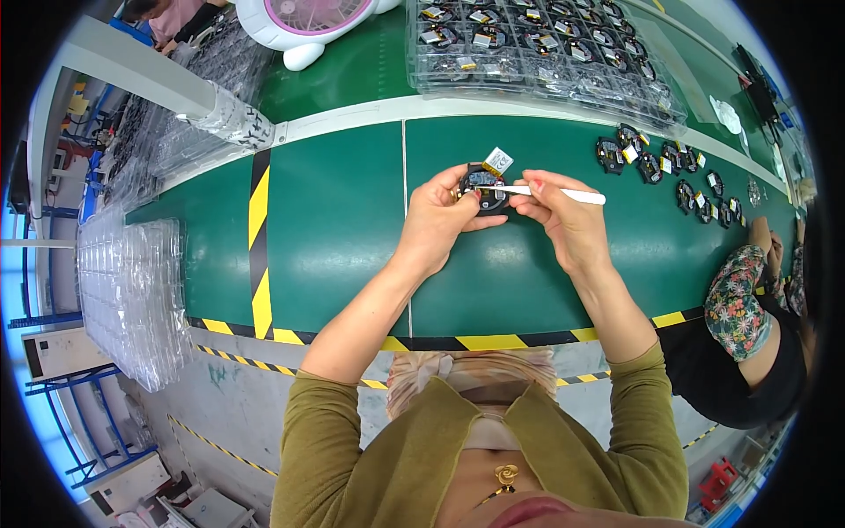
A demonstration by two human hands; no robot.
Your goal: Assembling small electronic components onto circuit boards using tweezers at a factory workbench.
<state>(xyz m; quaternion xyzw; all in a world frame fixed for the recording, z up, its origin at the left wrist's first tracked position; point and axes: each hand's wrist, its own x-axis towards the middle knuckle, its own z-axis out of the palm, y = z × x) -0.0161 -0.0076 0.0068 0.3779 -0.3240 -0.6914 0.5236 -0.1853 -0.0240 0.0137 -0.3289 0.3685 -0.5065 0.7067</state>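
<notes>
Over the green bench, my left hand (437, 216) grips a round black electronic module (495, 201) by its left edge, thumb on its face. A small silvery battery pack (497, 161) with a yellow edge sticks out from the top of that module. My right hand (563, 216) pinches a pair of white tweezers (570, 194) with a thin pointed tip. The tip lies over the module's inner parts, close to my left thumb; whether it grips anything there is too small to tell.
Similar black modules (651, 167) lie in groups at the right. Behind the white rail stands a clear compartment tray (546, 66) full of them, beside a white-and-pink fan (308, 22). Stacked clear trays (132, 290) are at the left. A co-worker's flowered sleeve (738, 286) is at the right.
</notes>
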